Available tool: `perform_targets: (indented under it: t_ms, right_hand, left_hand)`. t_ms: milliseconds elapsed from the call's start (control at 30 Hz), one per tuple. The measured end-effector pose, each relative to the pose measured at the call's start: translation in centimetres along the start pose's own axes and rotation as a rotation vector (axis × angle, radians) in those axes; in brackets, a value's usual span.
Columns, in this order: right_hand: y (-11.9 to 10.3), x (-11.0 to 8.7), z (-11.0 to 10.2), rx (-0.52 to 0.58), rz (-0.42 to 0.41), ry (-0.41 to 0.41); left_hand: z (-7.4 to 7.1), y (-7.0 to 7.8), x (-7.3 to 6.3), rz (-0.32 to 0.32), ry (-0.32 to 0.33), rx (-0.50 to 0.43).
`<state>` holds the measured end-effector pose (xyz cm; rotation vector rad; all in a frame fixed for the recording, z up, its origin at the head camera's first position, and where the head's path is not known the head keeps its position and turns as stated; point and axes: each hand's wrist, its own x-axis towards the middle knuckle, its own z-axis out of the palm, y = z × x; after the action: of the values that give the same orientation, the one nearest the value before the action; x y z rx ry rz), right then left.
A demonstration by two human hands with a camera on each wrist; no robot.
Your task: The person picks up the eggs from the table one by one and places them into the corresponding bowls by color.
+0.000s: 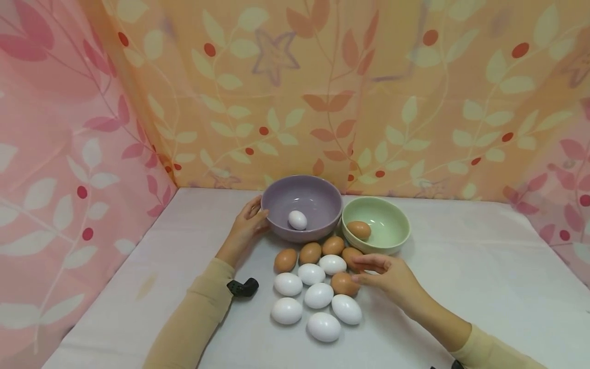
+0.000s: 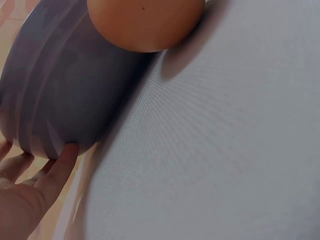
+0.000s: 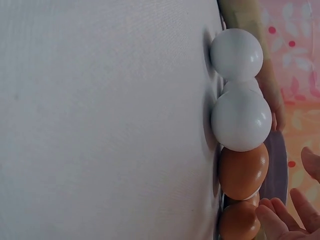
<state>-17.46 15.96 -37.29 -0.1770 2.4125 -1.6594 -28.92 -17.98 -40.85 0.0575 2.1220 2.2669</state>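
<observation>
My left hand (image 1: 246, 228) rests against the left side of a purple bowl (image 1: 301, 234), which holds one white egg (image 1: 297, 220). In the left wrist view the fingertips (image 2: 70, 150) touch the bowl's outer wall. My right hand (image 1: 392, 279) hovers at the right of the egg group, thumb and fingers apart. It is nearest to a brown egg (image 1: 344, 284) and another brown egg (image 1: 352, 259), partly hidden by its fingers. In the right wrist view nothing is held between the fingers (image 3: 272, 220). A green bowl (image 1: 389, 233) holds one brown egg (image 1: 358, 230).
Several white eggs (image 1: 287, 311) and brown eggs (image 1: 286, 260) lie close together on the white tablecloth (image 1: 484, 287), in front of the bowls. The two bowls stand side by side near the patterned curtain (image 1: 392, 102) at the back.
</observation>
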Motion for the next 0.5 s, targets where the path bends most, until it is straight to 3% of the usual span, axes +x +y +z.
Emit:
perform_targets:
  t_ms: [500]
  right_hand:
    - [1.2,0.2,0.2,-0.026,0.020,-0.013]
  left_hand:
    - [0.1,-0.2,0.2,0.005,0.008,-0.018]
